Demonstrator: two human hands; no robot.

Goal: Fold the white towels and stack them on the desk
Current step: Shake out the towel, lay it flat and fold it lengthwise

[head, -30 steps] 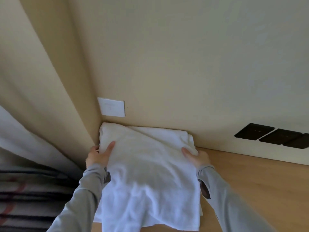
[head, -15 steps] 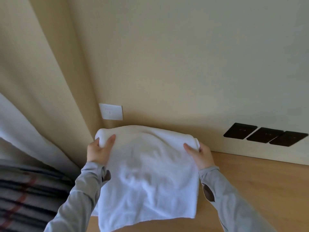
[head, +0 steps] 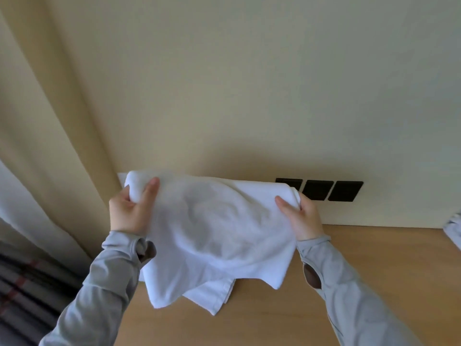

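Towel (head: 219, 231) stretched between left hand (head: 129, 211) and right hand (head: 303, 216)

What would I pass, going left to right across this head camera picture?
curtain → left hand → white towel → right hand → white cloth at the right edge

Soft, warm, even daylight lights the wall (head: 249, 83) above the towel (head: 212, 228) flatly, with only a faint, diffuse shadow on it just behind the towel's top edge. The towel is smeared by blur and nearly washed out, so its folds are hard to read. Left of the towel the curtain (head: 37, 121) bows with wide-angle distortion, and the striped fabric (head: 25, 295) below-left is dim and streaked.
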